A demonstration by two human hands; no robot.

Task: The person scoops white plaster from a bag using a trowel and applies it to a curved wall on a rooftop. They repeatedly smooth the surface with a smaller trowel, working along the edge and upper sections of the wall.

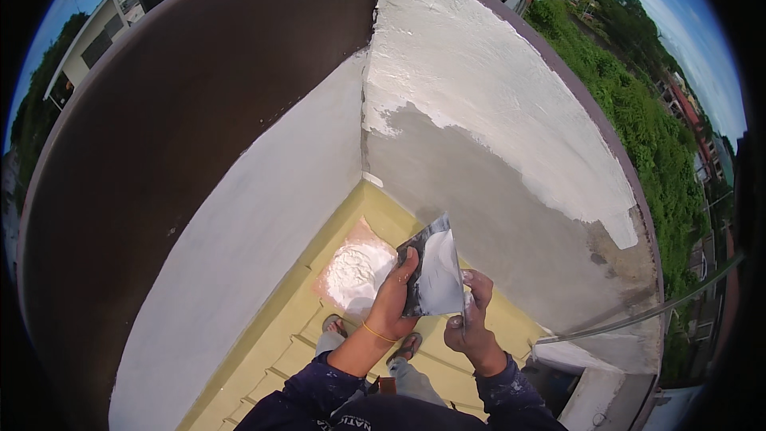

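My left hand (pixel 392 295) is closed on the side of a dark, flat board (pixel 411 291), thumb on its face. Smooth white paste (pixel 441 263) covers much of that face. At the board's right edge my right hand (pixel 476 329) is closed, its fingers bent round a thin scraper (pixel 466 318) seen nearly edge-on, so its full shape is hidden. White smears mark the fingers. Beyond my left hand, a heap of white paste (pixel 355 271) lies on a pinkish sheet (pixel 369 233) on the yellow ribbed roof.
The right wall (pixel 479 175) is grey below, with a rough white coat (pixel 455 56) above. A wall at left (pixel 263 168) is pale below and dark brown above. A cable (pixel 638 315) crosses at right above a concrete ledge (pixel 594 399). My feet stand on the ribbed roof (pixel 279 367).
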